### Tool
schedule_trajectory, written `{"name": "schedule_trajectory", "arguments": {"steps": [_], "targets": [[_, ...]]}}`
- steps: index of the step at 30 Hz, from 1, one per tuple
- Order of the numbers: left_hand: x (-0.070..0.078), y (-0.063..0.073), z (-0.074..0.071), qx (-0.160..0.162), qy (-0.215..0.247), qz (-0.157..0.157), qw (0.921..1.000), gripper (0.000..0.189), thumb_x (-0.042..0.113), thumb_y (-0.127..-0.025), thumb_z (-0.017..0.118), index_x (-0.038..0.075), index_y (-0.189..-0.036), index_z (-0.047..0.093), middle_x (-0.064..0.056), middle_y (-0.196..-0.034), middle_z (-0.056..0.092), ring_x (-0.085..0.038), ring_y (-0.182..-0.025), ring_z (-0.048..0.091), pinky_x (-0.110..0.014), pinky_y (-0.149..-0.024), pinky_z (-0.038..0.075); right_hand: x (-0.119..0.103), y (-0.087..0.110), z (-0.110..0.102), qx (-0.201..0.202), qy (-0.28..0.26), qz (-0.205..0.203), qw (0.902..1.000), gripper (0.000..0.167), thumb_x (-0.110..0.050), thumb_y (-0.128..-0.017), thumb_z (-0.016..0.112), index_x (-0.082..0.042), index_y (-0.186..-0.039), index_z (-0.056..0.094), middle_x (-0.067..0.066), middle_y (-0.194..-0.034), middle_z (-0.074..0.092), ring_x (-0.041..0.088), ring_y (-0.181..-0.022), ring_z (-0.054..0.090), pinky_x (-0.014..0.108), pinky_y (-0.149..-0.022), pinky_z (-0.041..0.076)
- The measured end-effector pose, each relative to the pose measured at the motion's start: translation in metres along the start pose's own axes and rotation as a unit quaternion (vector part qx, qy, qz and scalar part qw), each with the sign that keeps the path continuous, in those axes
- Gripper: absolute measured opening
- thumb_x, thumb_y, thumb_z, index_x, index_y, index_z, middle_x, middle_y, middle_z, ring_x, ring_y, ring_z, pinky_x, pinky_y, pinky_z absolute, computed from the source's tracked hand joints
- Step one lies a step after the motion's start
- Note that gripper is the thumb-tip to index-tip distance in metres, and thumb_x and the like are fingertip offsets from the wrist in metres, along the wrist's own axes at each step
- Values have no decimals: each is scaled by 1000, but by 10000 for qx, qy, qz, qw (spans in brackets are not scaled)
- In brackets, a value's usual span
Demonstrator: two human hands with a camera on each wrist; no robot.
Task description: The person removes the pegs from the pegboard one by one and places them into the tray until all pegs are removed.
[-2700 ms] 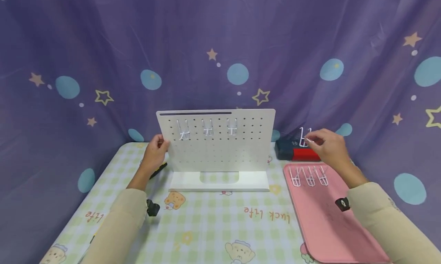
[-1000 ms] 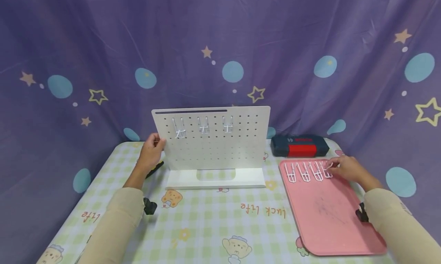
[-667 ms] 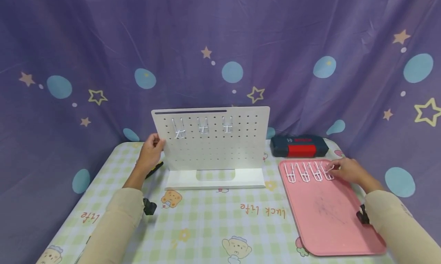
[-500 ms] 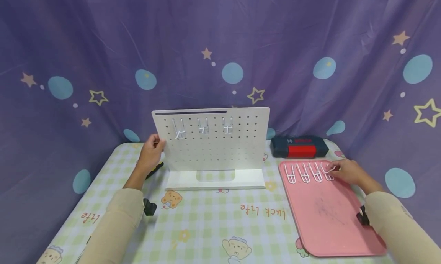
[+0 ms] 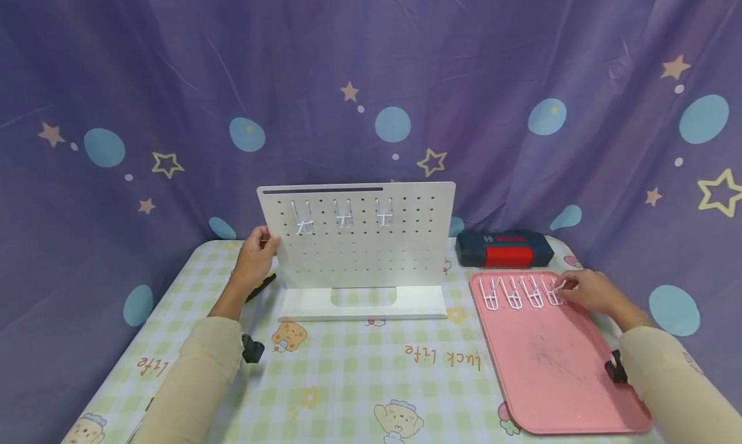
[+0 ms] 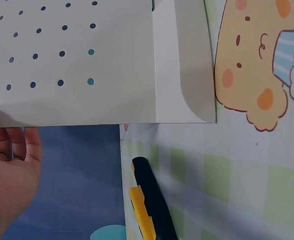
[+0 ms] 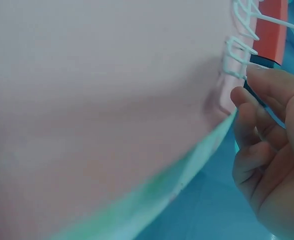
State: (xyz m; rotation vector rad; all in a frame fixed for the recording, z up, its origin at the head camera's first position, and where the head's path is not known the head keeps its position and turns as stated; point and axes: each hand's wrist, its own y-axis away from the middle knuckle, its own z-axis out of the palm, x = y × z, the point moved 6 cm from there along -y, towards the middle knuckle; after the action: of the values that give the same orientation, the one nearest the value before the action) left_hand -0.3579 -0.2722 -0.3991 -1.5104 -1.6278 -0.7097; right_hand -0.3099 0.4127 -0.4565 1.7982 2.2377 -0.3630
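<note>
My left hand (image 5: 255,257) grips the left edge of an upright white pegboard (image 5: 359,257), thumb in front and fingers behind, as the left wrist view shows. Three white wire hooks hang in its upper holes, among them the middle hook (image 5: 344,214). To the right, several similar hooks lie in a row along the far end of a pink tray (image 5: 556,373). My right hand (image 5: 588,292) is at the rightmost wire hook (image 5: 554,294), pinching its upper end between thumb and forefinger. Part of that hook is hidden by the fingers.
Behind the tray stands a dark toolbox (image 5: 504,249) with a red front. A black and yellow tool (image 6: 149,205) lies on the table behind my left hand. A checked cloth (image 5: 348,379) covers the table, with a purple curtain (image 5: 324,77) behind.
My right hand has lowered a wire hook from above the toolbox to the tray, at the right end of the row, and nudged it slightly. My left hand stays on the pegboard.
</note>
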Motion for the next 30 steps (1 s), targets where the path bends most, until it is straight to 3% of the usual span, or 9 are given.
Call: {"name": "schedule_trajectory", "arguments": {"steps": [9,14,22,30], "targets": [[1,1,-2,-6,-33,52,10000,43,34,-109,40,2,-137,44,-21,-130,53,-34,-118,52,-50,-106,47,-5,8,-33,49,-455,226,9987,24,-16,-91,73,1,-108,71,11,-93,73,10,-73,59,28,-62,47],[0,2,-2,-28,-12,39,10000,42,35,-109,40,3,-137,45,-20,-129,53,-32,-116,51,-49,-105,47,-18,8,-51,478,-394,136,9980,25,-20,-95,70,-2,-111,72,11,-95,76,1,-68,60,27,-62,46],[-1,0,1,-28,35,-47,10000,42,36,-109,41,4,-137,45,-20,-131,53,-33,-118,52,-50,-106,47,-61,-1,-71,1083,-202,-260,9936,19,-22,-95,71,-11,-110,73,9,-97,76,3,-74,60,31,-65,49],[-2,-2,1,-34,-32,-4,10000,44,37,-109,40,4,-138,44,-21,-133,53,-35,-120,52,-52,-107,47,-124,-13,-80,1790,-241,-904,9794,16,-17,-92,74,-12,-107,74,5,-89,75,12,-73,63,30,-62,48]]}}
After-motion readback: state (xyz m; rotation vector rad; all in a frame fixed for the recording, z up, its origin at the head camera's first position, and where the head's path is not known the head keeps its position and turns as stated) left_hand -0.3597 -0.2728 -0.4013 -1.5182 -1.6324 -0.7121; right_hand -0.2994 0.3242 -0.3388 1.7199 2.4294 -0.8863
